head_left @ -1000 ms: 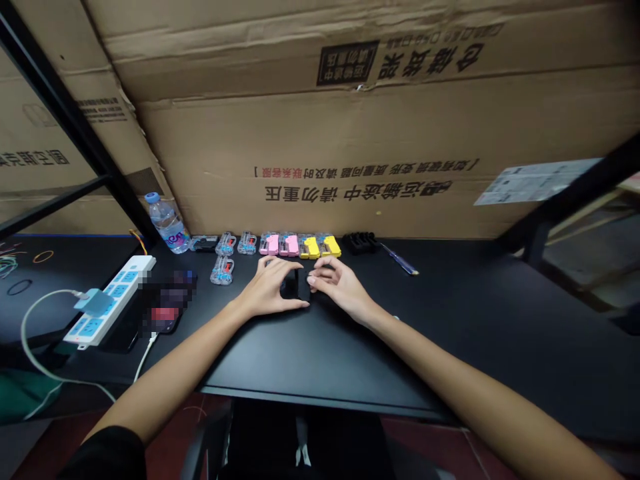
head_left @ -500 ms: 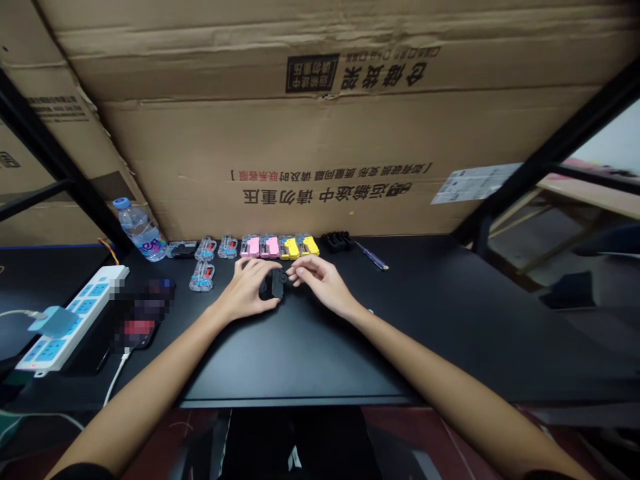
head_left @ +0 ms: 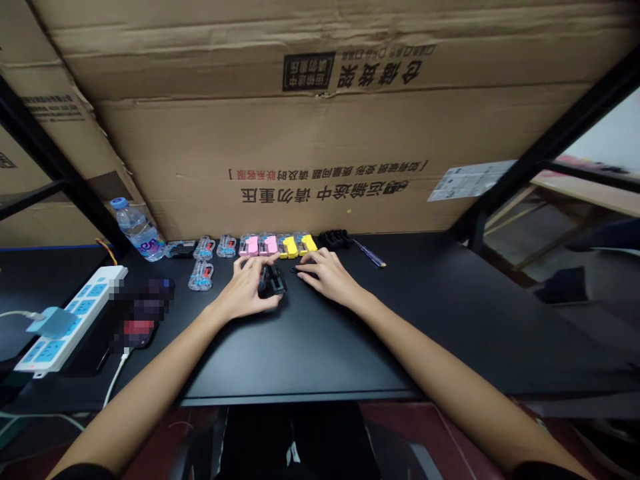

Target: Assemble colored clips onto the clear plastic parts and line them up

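Note:
My left hand [head_left: 247, 290] is curled round a small black plastic device [head_left: 273, 280] that rests on the black desk [head_left: 325, 340]. My right hand [head_left: 325, 275] lies just to its right, fingers pressed down on a small dark part [head_left: 300, 270] on the desk surface. Behind both hands runs a row of similar small devices: pink ones [head_left: 257, 245], yellow ones [head_left: 296, 244] and clear ones with blue and red inside [head_left: 216, 247]. One more clear device [head_left: 201, 275] lies apart, left of my left hand.
A large cardboard box [head_left: 325, 133] stands against the back of the desk. A water bottle [head_left: 137, 230], a white power strip [head_left: 70, 317] with a plugged charger and a phone sit at the left. A black holder [head_left: 334, 239] and a screwdriver [head_left: 369, 254] lie at the right of the row.
My right hand has drawn away from the black device and now presses on the desk beside it. My left hand still holds the device. The camera has turned right.

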The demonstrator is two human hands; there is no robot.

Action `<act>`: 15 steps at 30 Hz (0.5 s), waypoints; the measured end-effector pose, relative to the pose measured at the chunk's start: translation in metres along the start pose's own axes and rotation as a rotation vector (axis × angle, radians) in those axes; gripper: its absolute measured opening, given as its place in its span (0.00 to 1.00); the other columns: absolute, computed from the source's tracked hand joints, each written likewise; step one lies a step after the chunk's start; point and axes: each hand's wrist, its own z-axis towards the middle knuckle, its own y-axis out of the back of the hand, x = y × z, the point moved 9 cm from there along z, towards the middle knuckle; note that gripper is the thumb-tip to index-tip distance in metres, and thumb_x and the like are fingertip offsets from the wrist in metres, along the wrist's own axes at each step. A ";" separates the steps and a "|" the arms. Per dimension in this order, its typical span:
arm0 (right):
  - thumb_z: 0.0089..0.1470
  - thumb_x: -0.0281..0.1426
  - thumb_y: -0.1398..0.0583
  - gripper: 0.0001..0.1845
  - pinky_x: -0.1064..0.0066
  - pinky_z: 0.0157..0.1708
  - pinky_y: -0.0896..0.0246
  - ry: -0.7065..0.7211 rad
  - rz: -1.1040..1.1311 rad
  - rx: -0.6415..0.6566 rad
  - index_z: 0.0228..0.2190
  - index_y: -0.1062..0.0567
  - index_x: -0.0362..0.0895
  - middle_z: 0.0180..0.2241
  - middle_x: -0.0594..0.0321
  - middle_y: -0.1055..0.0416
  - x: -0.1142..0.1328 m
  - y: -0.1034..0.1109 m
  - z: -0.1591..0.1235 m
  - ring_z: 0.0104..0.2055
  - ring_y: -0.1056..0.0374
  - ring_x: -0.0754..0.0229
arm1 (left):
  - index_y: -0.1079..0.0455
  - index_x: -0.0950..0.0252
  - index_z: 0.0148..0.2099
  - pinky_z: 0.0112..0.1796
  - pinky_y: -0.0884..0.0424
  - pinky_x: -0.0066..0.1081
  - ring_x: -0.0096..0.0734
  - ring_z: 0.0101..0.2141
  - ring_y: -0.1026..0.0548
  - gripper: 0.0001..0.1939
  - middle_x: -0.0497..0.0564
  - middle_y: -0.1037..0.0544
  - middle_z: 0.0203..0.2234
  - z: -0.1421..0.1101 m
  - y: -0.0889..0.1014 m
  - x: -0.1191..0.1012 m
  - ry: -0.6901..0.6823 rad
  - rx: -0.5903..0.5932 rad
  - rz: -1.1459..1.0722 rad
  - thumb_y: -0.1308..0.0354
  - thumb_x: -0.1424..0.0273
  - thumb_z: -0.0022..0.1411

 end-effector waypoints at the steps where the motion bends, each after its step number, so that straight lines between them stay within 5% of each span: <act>1: 0.69 0.35 0.39 0.13 0.52 0.50 0.38 0.010 -0.009 0.010 0.46 0.15 0.46 0.48 0.50 0.22 0.002 -0.002 0.001 0.51 0.32 0.44 | 0.46 0.58 0.66 0.68 0.53 0.53 0.52 0.65 0.31 0.35 0.60 0.29 0.65 0.000 -0.001 -0.001 -0.004 0.005 -0.002 0.37 0.59 0.62; 15: 0.69 0.32 0.41 0.13 0.57 0.51 0.37 -0.006 0.154 -0.045 0.48 0.17 0.46 0.44 0.53 0.19 0.017 0.004 0.001 0.50 0.28 0.48 | 0.43 0.57 0.59 0.68 0.51 0.52 0.51 0.64 0.30 0.31 0.58 0.26 0.62 0.000 0.001 0.018 0.113 -0.042 -0.074 0.35 0.61 0.58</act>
